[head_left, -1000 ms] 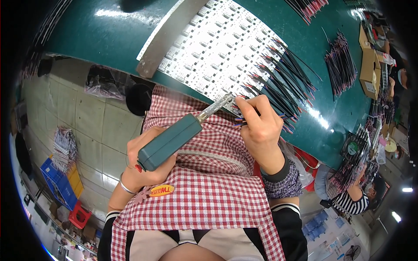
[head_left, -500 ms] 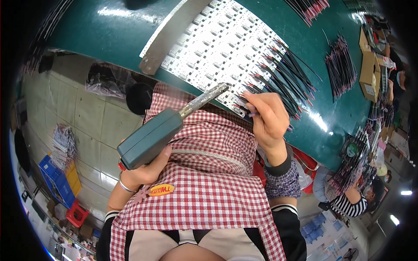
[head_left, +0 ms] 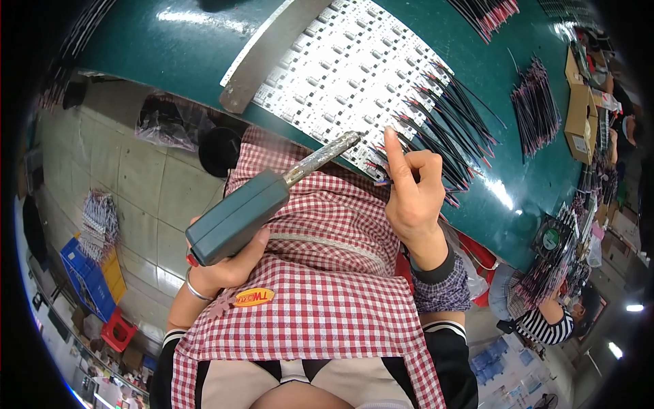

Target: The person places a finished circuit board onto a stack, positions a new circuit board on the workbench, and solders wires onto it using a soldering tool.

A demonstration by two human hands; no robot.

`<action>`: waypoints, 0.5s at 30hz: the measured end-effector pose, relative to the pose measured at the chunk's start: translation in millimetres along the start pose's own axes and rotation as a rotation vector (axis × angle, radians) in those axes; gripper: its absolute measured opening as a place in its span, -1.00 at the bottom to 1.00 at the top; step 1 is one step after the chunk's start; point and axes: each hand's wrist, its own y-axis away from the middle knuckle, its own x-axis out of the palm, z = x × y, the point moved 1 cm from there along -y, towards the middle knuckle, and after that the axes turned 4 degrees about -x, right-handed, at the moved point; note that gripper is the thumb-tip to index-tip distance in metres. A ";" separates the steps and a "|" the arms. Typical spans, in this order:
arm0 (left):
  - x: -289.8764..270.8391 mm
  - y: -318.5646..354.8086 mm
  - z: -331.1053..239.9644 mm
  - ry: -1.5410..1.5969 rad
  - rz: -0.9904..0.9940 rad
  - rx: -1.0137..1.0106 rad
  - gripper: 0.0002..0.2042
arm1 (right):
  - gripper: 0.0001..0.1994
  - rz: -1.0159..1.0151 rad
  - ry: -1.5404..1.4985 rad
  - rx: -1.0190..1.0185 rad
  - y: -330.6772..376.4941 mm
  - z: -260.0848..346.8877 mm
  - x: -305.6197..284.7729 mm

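Observation:
My left hand (head_left: pixel 235 269) is wrapped round a soldering iron (head_left: pixel 238 217) with a dark green handle and a long, worn metal barrel. Its tip lies over the near edge of a white circuit board panel (head_left: pixel 347 102), which carries rows of small components. Just right of the tip is my right hand (head_left: pixel 417 201), its index finger stretched over the board and the other fingers bent. Nothing shows in its grasp, though the thumb side is partly hidden. Black-sleeved wires (head_left: pixel 453 116) with red and blue ends stand in a row along the panel's right side, partly behind this hand.
A flat metal bar (head_left: pixel 262 68) lies across the panel's left side on the green table (head_left: pixel 163 51). More wire bundles (head_left: pixel 536 105) and a cardboard box (head_left: pixel 580 126) are to the right. A person in a striped top (head_left: pixel 548 324) sits at lower right.
My right hand has straightened its index finger, which was pinching near the wires at the board's edge, and the finger now points forward over the board. The soldering iron has barely moved.

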 end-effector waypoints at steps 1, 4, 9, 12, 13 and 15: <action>0.1 0.0 -0.5 -0.001 -0.001 -0.001 -0.87 | -0.35 -0.002 -0.095 0.013 0.8 0.2 -1.2; 1.0 -2.9 -2.0 0.081 0.007 -0.080 -0.86 | -0.37 -0.031 -0.206 0.004 4.2 0.0 3.8; -1.2 -12.9 -4.1 0.269 -0.005 -0.173 -0.81 | -0.41 -0.011 -0.165 -0.024 -0.6 6.7 3.0; -0.8 -12.1 -7.2 0.444 -0.005 -0.393 -0.78 | -0.43 0.040 -0.138 -0.006 -0.8 9.5 1.0; -0.3 -12.2 -6.3 0.445 -0.004 -0.393 -0.78 | -0.43 0.041 -0.137 -0.005 -0.4 9.2 1.3; 1.0 -12.7 -3.9 0.462 0.017 -0.340 -0.77 | -0.46 0.024 -0.154 -0.016 0.5 8.5 1.9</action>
